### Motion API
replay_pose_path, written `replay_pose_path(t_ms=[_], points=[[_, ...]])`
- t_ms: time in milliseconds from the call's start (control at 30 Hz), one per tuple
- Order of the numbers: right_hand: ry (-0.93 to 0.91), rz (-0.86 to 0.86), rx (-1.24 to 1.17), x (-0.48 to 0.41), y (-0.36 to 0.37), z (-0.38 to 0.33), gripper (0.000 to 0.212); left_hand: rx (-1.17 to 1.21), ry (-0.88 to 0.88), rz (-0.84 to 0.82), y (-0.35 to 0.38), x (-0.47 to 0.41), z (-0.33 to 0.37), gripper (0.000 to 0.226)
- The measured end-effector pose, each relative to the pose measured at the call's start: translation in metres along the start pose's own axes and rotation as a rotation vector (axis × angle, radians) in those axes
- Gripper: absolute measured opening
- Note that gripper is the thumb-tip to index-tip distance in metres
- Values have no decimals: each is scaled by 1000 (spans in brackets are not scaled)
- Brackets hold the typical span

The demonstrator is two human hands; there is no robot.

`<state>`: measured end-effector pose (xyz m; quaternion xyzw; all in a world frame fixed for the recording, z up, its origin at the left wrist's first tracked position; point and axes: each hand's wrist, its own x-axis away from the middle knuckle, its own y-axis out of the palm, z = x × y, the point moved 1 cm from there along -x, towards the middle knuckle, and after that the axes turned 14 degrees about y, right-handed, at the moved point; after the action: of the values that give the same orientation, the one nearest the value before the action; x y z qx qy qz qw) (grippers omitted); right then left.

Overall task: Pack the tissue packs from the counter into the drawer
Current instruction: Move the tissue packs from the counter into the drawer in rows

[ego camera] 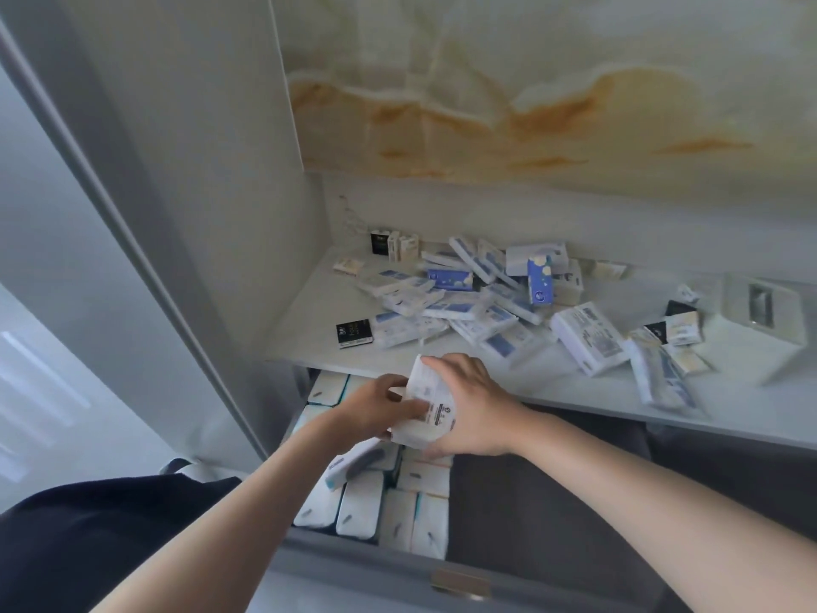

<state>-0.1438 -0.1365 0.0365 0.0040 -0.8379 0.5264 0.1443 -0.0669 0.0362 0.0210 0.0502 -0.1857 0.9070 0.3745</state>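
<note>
Tissue pack (435,418) above half-filled drawer (530,515)

Soft, even light is filling the view; tissue packs (663,382) toward the counter's (305,329) right edge are smearing, verticals bowing.

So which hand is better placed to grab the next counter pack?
Probably right hand: the counter pile lies on its side; left hand, also holding the tissue pack, is over the drawer.

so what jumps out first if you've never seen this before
The left hand and right hand hold one white tissue pack over the open drawer, whose left side is filled with rows of packs. Behind them, a messy pile of packs sprawls across the white counter.
</note>
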Motion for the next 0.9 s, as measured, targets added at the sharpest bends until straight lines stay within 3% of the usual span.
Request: replay_pose_path(t_ms=[67, 167, 300, 433, 533, 700, 900], points=[[74, -59, -111, 2, -5, 8, 118, -51, 36, -22, 4, -4, -3, 45], [193, -92, -245, -1, -10, 28, 88, -119, 112, -57, 12, -11, -8, 53], [336, -166, -215, 1, -11, 56, 79, -194, 199, -120, 33, -16, -17, 58], [361, -324, -138, 9, 2, 70, 26, -305, 157, -284, 55, -17, -25, 64], [341, -410, 20, 16, 13, 72, 25, -490, 52, -417, 66, -10, -37, 69], [316, -546, 272, 20, 33, 76, 30, -551, -207, -780, 79, 9, -52, 34], [318, -380, 222, 13, 37, 80, 28, -511, -224, -832, 76, 17, -54, 31]])
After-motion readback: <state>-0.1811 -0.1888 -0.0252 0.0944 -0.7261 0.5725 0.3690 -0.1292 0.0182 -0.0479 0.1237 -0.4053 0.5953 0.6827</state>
